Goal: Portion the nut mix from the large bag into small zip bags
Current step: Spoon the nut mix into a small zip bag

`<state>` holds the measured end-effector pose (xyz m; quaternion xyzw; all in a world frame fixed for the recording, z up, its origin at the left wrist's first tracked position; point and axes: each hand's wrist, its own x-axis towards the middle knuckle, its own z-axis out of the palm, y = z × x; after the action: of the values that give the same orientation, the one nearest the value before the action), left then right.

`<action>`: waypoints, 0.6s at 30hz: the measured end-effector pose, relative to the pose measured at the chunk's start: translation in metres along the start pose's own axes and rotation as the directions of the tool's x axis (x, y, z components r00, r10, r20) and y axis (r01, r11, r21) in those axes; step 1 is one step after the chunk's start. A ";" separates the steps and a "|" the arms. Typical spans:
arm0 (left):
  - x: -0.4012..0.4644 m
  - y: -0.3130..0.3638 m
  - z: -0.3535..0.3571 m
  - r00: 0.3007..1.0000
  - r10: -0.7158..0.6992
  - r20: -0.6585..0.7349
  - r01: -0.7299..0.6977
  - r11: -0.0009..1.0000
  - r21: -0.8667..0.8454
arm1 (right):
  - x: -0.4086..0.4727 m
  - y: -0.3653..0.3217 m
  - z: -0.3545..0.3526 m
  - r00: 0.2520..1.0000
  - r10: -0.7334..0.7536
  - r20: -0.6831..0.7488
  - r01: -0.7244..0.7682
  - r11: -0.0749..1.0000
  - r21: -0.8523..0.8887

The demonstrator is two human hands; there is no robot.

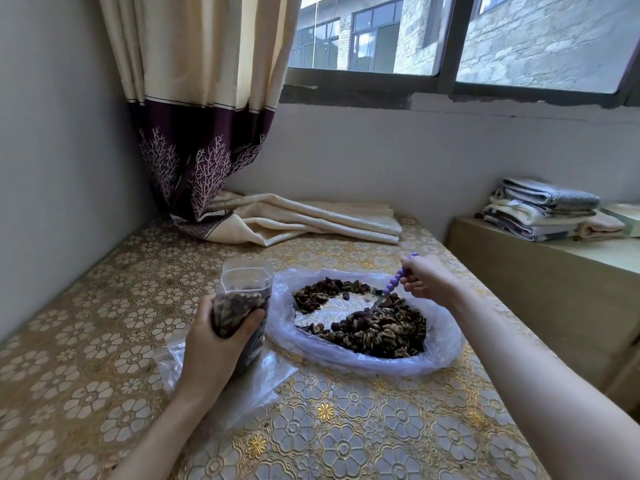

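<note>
A large clear plastic bag (446, 348) lies spread open on the table, holding a brown nut mix (381, 332) in two heaps. My left hand (216, 341) grips a small zip bag (242, 299) upright, mouth open, about half full of nuts, just left of the large bag. My right hand (426, 280) holds a spoon (393, 284) by its purple beaded handle; the metal bowl dips into the nut mix. More clear small bags (263, 379) lie flat under and beside my left wrist.
The table (104, 358) wears a gold floral cover. A cream and purple curtain (207, 150) hangs at the back left, its end (304, 220) folded on the table. A low cabinet (540, 271) with stacked towels (543, 209) stands to the right.
</note>
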<state>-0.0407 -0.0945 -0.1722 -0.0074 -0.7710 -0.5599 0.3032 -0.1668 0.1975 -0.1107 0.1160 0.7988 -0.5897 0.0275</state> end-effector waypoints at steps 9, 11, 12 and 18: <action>0.000 -0.003 0.001 0.997 -0.026 0.068 0.028 0.999 -0.021 | -0.002 -0.012 0.004 0.997 -0.016 -0.072 0.030 0.979 0.203; 0.001 -0.006 0.002 0.997 -0.029 0.075 0.030 0.999 -0.021 | -0.004 -0.024 0.008 0.995 -0.046 -0.087 0.064 0.972 0.224; 0.001 -0.007 0.002 0.997 -0.030 0.078 0.032 0.999 -0.024 | -0.006 -0.031 0.011 0.994 -0.060 -0.088 0.080 0.969 0.236; 0.001 -0.007 0.001 0.991 -0.058 0.123 0.062 0.998 -0.030 | -0.029 -0.077 0.037 0.985 -0.170 -0.026 0.170 0.930 0.327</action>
<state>-0.0442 -0.0966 -0.1779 -0.0237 -0.7785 -0.5802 0.2382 -0.1584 0.1366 -0.0450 0.0487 0.6966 -0.7145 -0.0424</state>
